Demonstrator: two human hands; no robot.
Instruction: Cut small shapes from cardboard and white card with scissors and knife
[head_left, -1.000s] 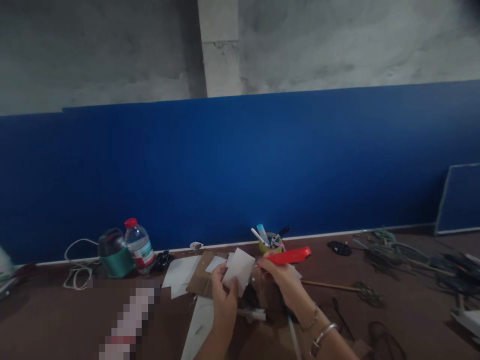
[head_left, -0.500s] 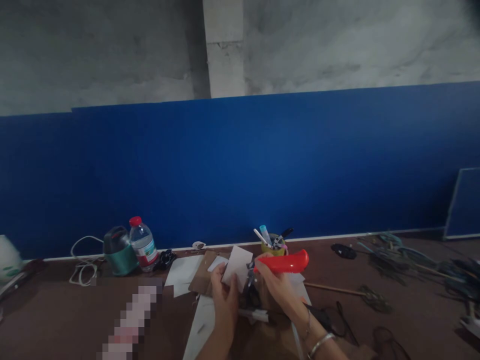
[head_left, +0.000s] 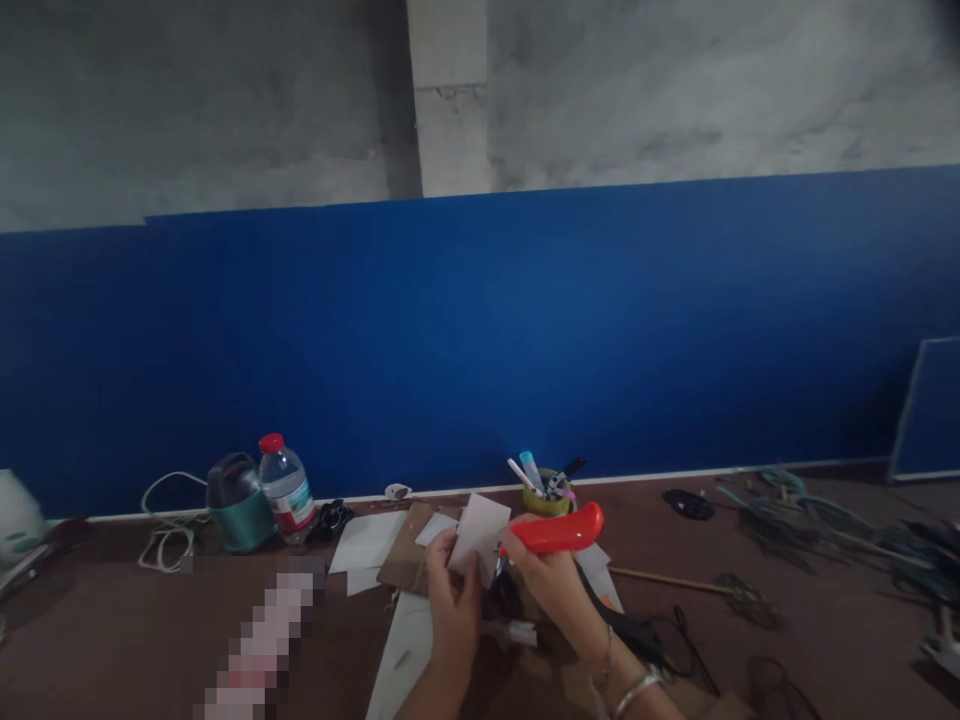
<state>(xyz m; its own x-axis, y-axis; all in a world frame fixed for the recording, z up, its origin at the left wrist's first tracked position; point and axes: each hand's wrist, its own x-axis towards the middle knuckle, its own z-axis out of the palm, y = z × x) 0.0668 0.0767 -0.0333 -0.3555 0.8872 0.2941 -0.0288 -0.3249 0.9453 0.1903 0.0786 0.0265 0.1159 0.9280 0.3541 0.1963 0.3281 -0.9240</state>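
A small white piece of card is pinched upright between the thumb and fingers of my left hand. My right hand is wrapped round a red-handled plier-like tool. Its metal head points left, at the right edge of the card; whether its jaws grip the card I cannot tell. Beneath my hands are dark items too shaded to name and a small clear-and-white piece. White paper and brown cardboard lie just left of my left hand.
Behind my hands a yellow-green cup holds pens. To the left stand a red-capped bottle, a teal container and a white cable. A thin stick and tangled cords lie right. A blue-painted wall closes the back.
My right hand and the red-handled tool have shifted slightly left and down, and the tool's metal head is now closer to the card. My left hand has barely moved.
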